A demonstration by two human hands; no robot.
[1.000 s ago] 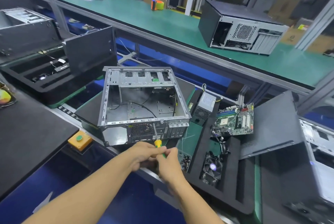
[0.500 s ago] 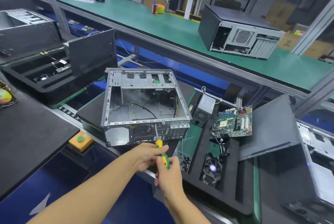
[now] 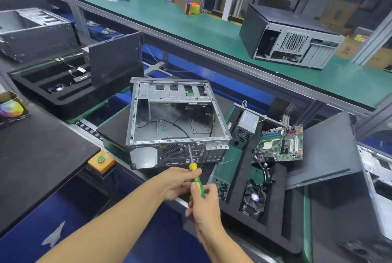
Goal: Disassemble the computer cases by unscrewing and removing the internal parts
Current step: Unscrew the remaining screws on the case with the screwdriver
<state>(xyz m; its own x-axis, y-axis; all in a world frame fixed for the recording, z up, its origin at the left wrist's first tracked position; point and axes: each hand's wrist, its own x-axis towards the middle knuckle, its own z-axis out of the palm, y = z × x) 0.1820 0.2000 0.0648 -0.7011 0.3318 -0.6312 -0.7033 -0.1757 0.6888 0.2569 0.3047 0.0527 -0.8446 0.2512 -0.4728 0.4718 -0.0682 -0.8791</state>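
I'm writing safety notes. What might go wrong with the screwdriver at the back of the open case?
The screwdriver meets the rear of the case at a slant, so its tip may slip. The left hand and right hand both grip the handle, so nothing steadies the case; it might shift.

Yellow-and-green screwdriver handle [image 3: 196,177], silver-grey case [image 3: 178,122] (black wires inside), green motherboard [image 3: 280,145], orange button box [image 3: 101,162].

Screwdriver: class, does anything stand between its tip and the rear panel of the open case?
Nothing visible does. Held by the left hand and right hand, the screwdriver points its shaft straight at the open case's rear panel, beside the fan grille.
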